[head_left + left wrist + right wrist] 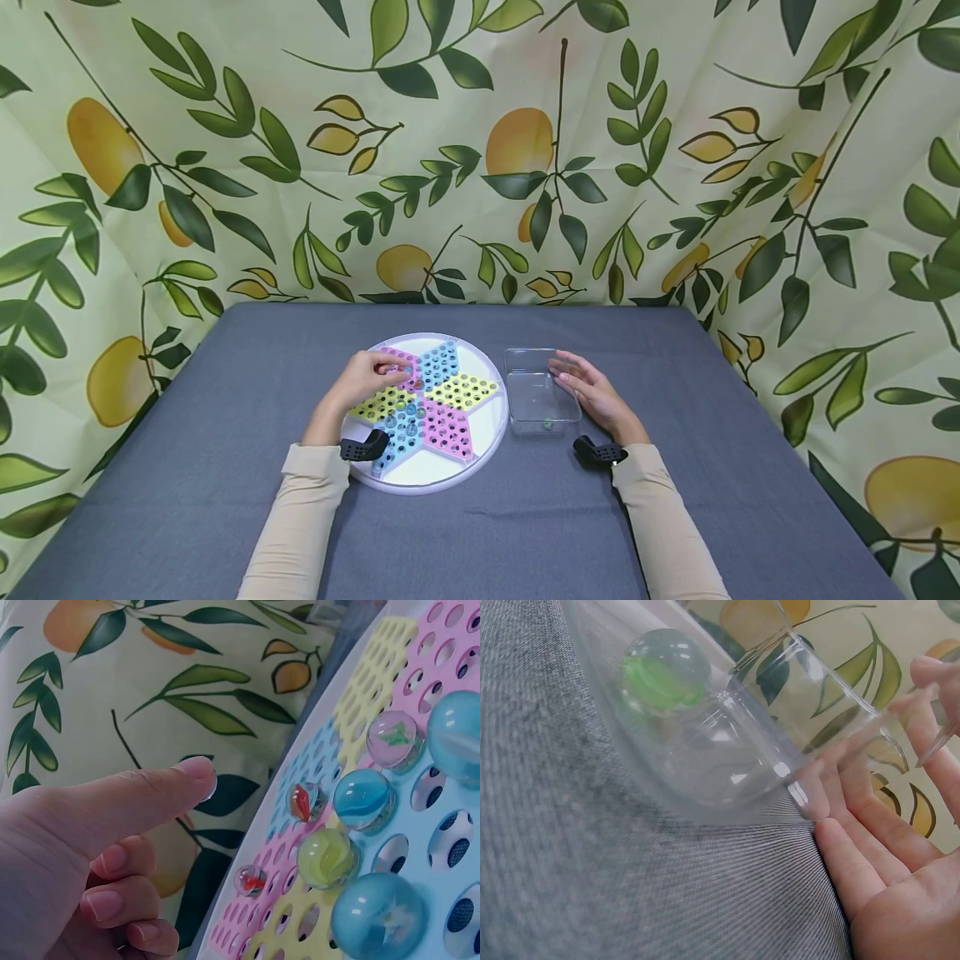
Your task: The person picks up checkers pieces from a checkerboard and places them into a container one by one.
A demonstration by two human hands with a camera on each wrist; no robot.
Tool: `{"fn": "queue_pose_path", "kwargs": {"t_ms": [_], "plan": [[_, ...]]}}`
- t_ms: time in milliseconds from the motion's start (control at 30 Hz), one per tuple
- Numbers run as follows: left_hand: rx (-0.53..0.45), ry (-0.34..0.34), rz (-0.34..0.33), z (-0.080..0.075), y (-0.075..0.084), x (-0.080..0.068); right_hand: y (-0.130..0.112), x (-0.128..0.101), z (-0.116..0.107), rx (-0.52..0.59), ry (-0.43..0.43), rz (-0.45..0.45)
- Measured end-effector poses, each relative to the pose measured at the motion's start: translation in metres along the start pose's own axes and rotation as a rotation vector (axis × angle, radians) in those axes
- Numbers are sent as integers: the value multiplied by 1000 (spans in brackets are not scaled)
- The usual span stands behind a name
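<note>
My left hand (pixel 362 382) hovers over the upper left of a round white Chinese checkers board (pixel 487 433). Thumb and forefinger pinch a marble (pixel 210 787); only its glassy edge shows past the thumb tip, while the other fingers curl in. Several glass marbles sit in the board's holes, among them a yellow-green marble (pixel 328 858), a blue marble (pixel 364 799) and a small red marble (pixel 250 880). At the right, my right hand (pixel 596 394) holds the side wall of a clear box (pixel 517 379), fingers along its outside. A green marble (pixel 666 671) lies in the box.
Board and box stand side by side on a grey cloth-covered table (pixel 487 542). Behind the table hangs a leaf-and-fruit patterned curtain (pixel 450 150). A black wrist camera (pixel 365 446) on the left wrist overlaps the board's near left edge.
</note>
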State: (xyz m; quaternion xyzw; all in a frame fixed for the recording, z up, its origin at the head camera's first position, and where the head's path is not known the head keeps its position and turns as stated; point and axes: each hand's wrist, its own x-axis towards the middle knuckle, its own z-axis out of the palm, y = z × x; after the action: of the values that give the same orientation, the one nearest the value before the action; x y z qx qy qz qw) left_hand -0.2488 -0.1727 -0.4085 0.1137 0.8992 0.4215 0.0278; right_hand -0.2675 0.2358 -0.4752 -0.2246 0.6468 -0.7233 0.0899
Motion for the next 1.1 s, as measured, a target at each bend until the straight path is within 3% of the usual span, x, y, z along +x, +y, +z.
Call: {"fn": "queue_pose_path", "kwargs": {"t_ms": [433, 733, 1100], "plan": [[-21, 9, 32, 8, 8, 2, -5, 2, 3, -10, 70, 130], [-79, 6, 58, 14, 11, 3, -6, 1, 4, -36, 67, 133], [-72, 3, 61, 20, 17, 3, -2, 1, 2, -28, 58, 87]]}}
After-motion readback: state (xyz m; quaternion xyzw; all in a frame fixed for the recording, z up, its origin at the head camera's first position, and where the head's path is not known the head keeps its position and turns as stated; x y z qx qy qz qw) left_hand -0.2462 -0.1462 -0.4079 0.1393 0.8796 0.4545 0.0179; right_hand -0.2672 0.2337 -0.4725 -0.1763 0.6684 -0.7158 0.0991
